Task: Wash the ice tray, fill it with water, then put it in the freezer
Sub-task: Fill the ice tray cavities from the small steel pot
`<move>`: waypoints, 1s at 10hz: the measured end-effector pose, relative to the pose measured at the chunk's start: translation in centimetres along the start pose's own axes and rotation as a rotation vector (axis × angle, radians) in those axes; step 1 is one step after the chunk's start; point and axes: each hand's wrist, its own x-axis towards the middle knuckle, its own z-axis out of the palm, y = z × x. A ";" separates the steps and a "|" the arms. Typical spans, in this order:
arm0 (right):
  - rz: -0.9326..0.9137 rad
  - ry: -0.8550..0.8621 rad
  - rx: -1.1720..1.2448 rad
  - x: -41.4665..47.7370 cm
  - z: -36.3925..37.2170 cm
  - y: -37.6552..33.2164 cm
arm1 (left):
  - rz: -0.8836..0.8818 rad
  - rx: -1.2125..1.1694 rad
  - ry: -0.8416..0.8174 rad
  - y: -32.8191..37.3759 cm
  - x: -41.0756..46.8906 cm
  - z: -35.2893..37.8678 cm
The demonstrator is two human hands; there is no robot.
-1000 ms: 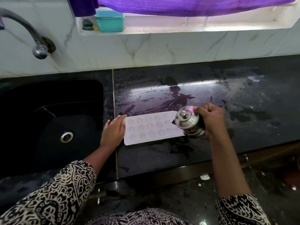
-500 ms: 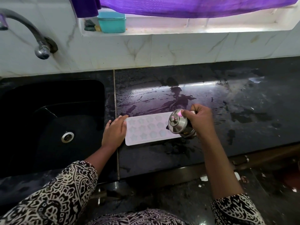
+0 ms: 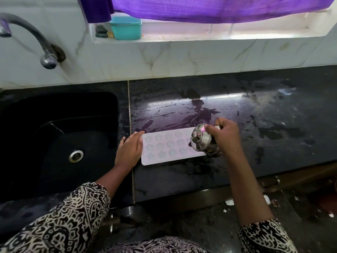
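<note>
A black sink [image 3: 102, 106] is set into the desk's [image 3: 273, 125] left end, with a curved metal tap [image 3: 36, 39] on the wall above it. On the window ledge [image 3: 200, 36] behind the desk's back edge, a teal box [image 3: 126, 28] stands beside a dark scrubber [image 3: 100, 31], under a purple curtain [image 3: 209, 8].

No legible text anywhere.

A home kitchen: a black sink [image 3: 60, 143] with a wall tap [image 3: 36, 41], a dark stone tabletop [image 3: 255, 115], marble tiles [image 3: 164, 59] and a curtained window sill [image 3: 218, 36].
</note>
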 end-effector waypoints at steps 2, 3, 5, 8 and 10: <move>-0.004 -0.004 -0.010 -0.1 0.0 -0.2 | -0.001 -0.001 0.003 0.0 -0.1 0.0; -0.009 -0.005 -0.022 -0.1 0.0 -0.3 | -0.003 0.001 0.001 0.0 -0.1 0.0; -0.009 0.000 -0.005 -0.1 -0.1 -0.3 | -0.003 0.002 -0.001 -0.1 0.0 0.0; -0.024 0.004 0.005 0.0 -0.3 -0.4 | -0.005 0.003 -0.002 0.2 -0.1 -0.1; -0.028 0.001 -0.013 0.0 -0.3 -0.5 | -0.006 0.012 -0.008 0.2 -0.1 -0.1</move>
